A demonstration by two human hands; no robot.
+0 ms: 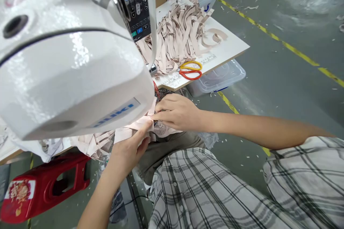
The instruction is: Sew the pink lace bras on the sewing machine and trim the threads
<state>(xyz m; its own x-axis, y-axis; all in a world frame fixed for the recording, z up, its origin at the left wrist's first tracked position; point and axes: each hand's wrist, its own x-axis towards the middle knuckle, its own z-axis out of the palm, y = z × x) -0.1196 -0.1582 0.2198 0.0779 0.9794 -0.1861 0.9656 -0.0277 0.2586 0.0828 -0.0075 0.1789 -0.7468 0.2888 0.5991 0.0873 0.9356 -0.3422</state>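
Observation:
A large white sewing machine (80,86) with a blue JUKI label covers the upper left, and its head hides the needle area. Under its right side lies a pale pink fabric piece (138,124) lit by a lamp. My left hand (130,152) grips the near edge of this fabric, index finger stretched along it and thumb below. Fingers bent, my right hand (180,112) pinches the same work from the right, where a patch of lace (160,128) shows beneath it. The exact fingertip contact is partly hidden.
A pile of pink fabric strips (177,35) covers the white table (228,48), beside scissors (190,70) with yellow and red handles. A control panel (138,10) stands behind the machine. Below are a clear plastic box (220,75) and a red stool (48,186).

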